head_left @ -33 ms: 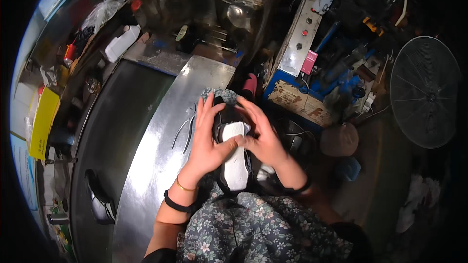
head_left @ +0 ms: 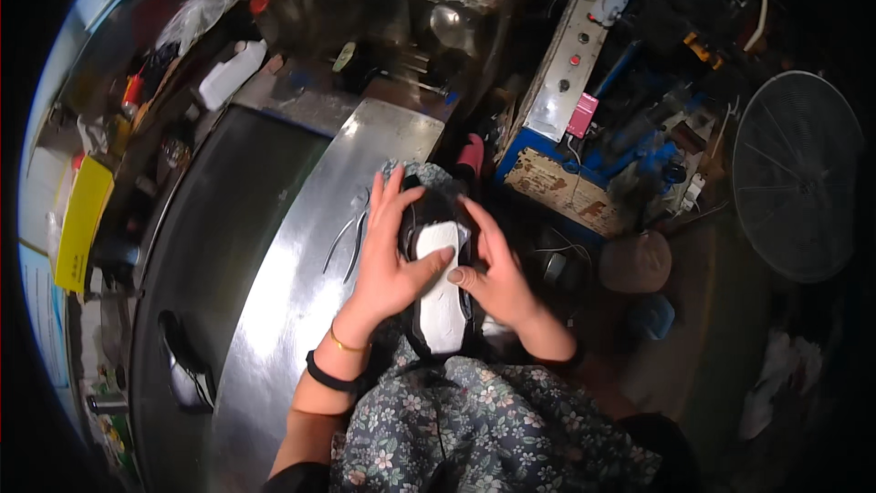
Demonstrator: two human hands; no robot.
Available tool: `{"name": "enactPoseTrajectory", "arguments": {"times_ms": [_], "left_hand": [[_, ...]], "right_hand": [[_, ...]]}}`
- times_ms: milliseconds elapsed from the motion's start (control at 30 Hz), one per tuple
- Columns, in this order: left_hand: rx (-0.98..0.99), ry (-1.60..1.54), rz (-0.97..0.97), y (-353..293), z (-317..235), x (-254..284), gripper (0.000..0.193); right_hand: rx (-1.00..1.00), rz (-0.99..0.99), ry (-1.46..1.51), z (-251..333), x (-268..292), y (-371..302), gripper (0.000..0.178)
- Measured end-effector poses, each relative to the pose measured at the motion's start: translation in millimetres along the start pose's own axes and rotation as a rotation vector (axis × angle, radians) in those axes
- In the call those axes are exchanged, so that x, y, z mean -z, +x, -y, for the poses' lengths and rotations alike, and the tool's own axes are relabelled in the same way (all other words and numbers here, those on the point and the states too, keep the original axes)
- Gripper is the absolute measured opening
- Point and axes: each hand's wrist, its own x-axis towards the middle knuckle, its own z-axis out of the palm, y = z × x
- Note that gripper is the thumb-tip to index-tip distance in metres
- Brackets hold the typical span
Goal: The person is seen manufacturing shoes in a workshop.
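A black shoe rests sole-up in front of my floral apron point(head_left: 456, 402), its white underside point(head_left: 440, 315) facing me. My left hand point(head_left: 388, 265) is at its left edge, fingers stretched forward and the thumb lying on the white surface. Along the other edge my right hand point(head_left: 502, 283) has its fingers apart and curved, with the thumb tip over or at the white part; contact is unclear. Past the toe end is a mottled grey pad point(head_left: 433, 173). Pincers with two thin handles point(head_left: 345, 242) lie on the metal ledge, left of my left hand.
The shiny metal ledge point(head_left: 283, 283) borders a dark belt point(head_left: 228, 219), where another black shoe with a pale side point(head_left: 185, 370) lies. A control panel with buttons point(head_left: 568, 64) stands ahead right, above a worn blue-framed box point(head_left: 561, 187). A round fan point(head_left: 798, 178) is far right.
My right hand has eased outward, and its thumb has drawn apart from my left thumb. The left hand has barely moved. The shoe stays in the same place.
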Motion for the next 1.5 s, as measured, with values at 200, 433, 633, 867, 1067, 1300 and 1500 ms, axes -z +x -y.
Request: {"name": "enactPoseTrajectory", "arguments": {"times_ms": [200, 433, 633, 867, 1067, 1300, 1500], "left_hand": [[0.054, -0.181, -0.024, 12, 6, -14, 0.066], [0.153, -0.152, -0.103, 12, 8, -5, 0.065], [0.461, -0.741, 0.014, -20, 6, 18, 0.062], [0.5, -0.849, -0.048, -41, 26, 17, 0.062], [0.36, -0.604, -0.076, -28, 39, 11, 0.062], [0.426, -0.866, 0.222, -26, 47, 37, 0.083], [0.553, -0.496, -0.287, -42, 21, 17, 0.043]], "right_hand": [[-0.089, -0.083, -0.16, -34, 24, -46, 0.032], [-0.082, -0.095, -0.029, -26, 19, -19, 0.03], [-0.307, 0.134, 0.193, -7, 25, -19, 0.032], [-0.841, 0.027, 0.487, -21, -22, -24, 0.06], [0.152, 0.286, -1.122, 4, -34, 5, 0.039], [0.049, 0.377, -0.418, 3, -15, -23, 0.063], [-0.327, 0.371, 0.121, -15, -24, -44, 0.075]]}}
